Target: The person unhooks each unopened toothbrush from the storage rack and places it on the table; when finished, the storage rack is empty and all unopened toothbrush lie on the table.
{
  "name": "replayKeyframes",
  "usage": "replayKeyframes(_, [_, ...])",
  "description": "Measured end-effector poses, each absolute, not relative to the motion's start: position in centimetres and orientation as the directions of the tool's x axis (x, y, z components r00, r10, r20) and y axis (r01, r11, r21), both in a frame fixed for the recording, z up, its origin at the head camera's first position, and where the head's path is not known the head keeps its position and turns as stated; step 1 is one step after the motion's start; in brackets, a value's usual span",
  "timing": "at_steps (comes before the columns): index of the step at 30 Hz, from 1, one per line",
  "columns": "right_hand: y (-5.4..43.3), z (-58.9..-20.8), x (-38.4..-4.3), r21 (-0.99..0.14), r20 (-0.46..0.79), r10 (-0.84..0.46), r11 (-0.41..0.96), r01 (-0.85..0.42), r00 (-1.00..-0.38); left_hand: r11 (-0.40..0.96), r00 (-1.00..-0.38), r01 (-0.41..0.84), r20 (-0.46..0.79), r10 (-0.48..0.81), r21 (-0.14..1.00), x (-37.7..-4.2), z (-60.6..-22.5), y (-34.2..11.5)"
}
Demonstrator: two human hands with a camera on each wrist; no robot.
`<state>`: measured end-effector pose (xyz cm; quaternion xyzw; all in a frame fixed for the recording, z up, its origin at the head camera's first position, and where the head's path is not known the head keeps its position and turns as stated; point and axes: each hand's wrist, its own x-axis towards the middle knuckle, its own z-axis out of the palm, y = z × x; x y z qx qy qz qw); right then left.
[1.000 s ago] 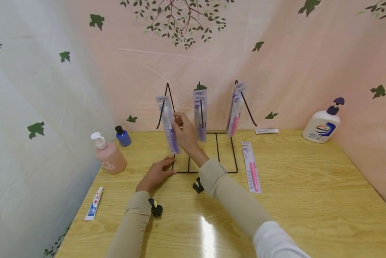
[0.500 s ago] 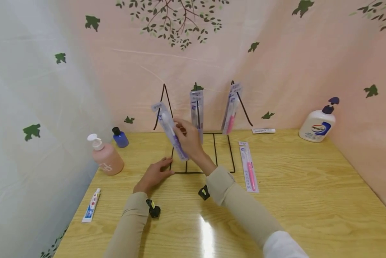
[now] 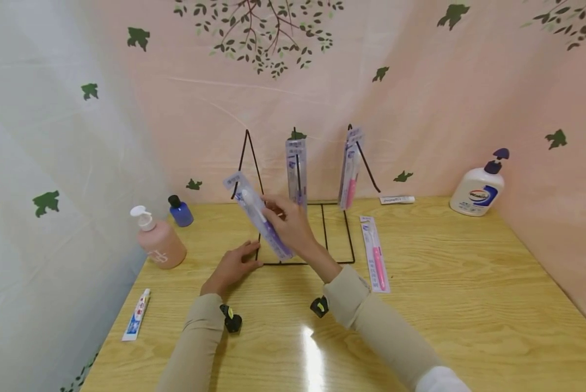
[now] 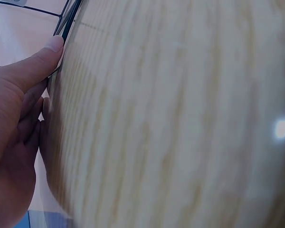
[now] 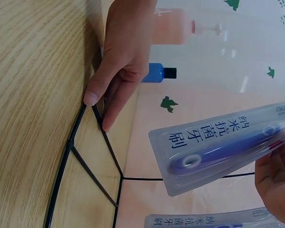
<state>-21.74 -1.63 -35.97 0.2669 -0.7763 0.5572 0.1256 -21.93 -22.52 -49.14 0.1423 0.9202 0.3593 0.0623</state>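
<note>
My right hand [image 3: 290, 226] pinches a packaged purple toothbrush [image 3: 260, 213] by its right edge. The package tilts, its top overlapping the tip of the left arm of a black wire rack [image 3: 354, 239] in the head view. Its lower end and the purple handle fill the middle of the right wrist view. My left hand [image 3: 231, 268] rests at the front left corner of the rack's base, the thumb on the wire and the index finger along the side wire. Another packaged toothbrush [image 3: 297, 169] hangs on the middle arm, and pink-handled ones [image 3: 351, 174] hang on the right arm.
A packaged pink toothbrush [image 3: 375, 256] lies right of the rack. Behind it lies a small white tube [image 3: 397, 200]. A white pump bottle [image 3: 476, 190] stands far right. On the left are a pink pump bottle [image 3: 162, 242], a blue bottle [image 3: 181, 212] and a toothpaste tube [image 3: 137, 316].
My right hand has drawn the purple toothbrush package down and toward me along the left arm, and the package tilts more. My left hand has stayed at the rack's corner.
</note>
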Motion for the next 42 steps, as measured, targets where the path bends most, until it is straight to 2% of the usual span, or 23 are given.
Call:
replayKeyframes(22, [-0.3,-35.2,-18.8,-0.791,0.467,-0.372,0.23,-0.567,-0.802,0.679,-0.952,0.214,-0.007,0.307,0.702,-21.5,-49.0,-22.6])
replayKeyframes(31, [0.5,-35.2,-18.1,-0.772,0.525,-0.359,0.182,-0.61,-0.772,0.691,-0.953,0.208,-0.016,0.302,0.693,-21.8,-49.3,-22.6])
replayKeyframes(42, [4.2,-37.6,-18.1,-0.768,0.527,-0.31,0.224,-0.599,-0.791,0.693,-0.946,0.229,-0.01,0.323,0.684,-21.7,-49.1,-22.5])
